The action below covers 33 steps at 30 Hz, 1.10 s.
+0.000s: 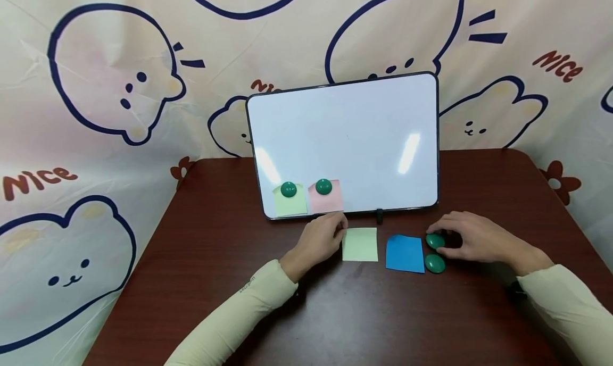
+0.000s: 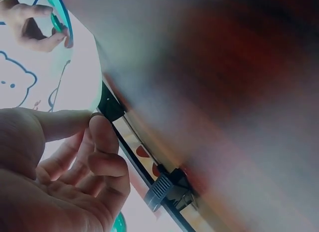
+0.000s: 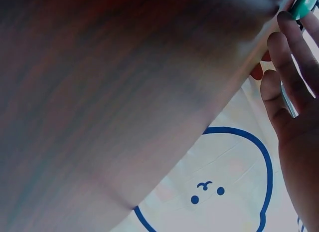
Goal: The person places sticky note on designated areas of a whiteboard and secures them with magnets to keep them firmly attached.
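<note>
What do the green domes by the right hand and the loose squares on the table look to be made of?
Green domes: probably glossy plastic, judging by their shine. Pale green square and blue square: thin matte paper, likely sticky notes, lying flat.

The whiteboard (image 1: pixel 342 145) stands upright across the back middle of the desk (image 1: pixel 201 281), blocking reach toward the rear edge there. Before it, the light green note (image 1: pixel 360 244), blue note (image 1: pixel 405 254) and two green magnets (image 1: pixel 435 251) lie close together. The desk's front, left and right stretches lie open.
</note>
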Tool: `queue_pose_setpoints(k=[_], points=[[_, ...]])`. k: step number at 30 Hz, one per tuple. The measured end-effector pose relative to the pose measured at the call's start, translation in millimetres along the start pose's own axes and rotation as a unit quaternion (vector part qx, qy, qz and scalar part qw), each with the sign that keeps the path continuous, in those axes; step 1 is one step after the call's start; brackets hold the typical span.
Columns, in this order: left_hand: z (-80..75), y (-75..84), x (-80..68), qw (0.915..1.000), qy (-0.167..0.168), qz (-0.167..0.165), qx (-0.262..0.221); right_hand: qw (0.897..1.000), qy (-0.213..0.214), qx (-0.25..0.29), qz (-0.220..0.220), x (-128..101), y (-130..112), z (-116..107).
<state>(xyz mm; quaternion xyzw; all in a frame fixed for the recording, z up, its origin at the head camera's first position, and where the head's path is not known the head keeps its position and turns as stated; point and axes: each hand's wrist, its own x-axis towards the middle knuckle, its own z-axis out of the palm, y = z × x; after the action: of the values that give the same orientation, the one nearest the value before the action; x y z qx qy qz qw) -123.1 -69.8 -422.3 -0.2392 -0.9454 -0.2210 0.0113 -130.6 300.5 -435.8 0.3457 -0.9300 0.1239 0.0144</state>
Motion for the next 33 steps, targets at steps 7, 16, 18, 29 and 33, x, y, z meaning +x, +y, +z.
queue_pose_setpoints(k=[7, 16, 18, 29, 33], points=[[-0.4, 2.1, 1.6, 0.9997, 0.024, -0.009, -0.002, 1.000, 0.004, -0.009, 0.011, -1.6, -2.5, -0.8], [0.2, 3.5, 4.5, 0.9978, 0.067, 0.005, -0.001, 1.000, 0.022, -0.015, 0.004, -5.5, -1.3, -1.8], [0.6, 3.0, 5.9, 0.9969, 0.077, 0.009, -0.002, 1.000, 0.025, -0.016, 0.003, -5.7, -0.9, -2.6], [-1.3, -2.7, 10.5, 0.9918, 0.126, 0.023, -0.006, 0.999, 0.029, -0.018, 0.000, -2.1, -3.2, -2.8], [-1.6, -2.0, 10.0, 0.9920, 0.125, 0.019, -0.005, 1.000, 0.026, -0.014, 0.001, -2.0, -5.2, 0.1]])
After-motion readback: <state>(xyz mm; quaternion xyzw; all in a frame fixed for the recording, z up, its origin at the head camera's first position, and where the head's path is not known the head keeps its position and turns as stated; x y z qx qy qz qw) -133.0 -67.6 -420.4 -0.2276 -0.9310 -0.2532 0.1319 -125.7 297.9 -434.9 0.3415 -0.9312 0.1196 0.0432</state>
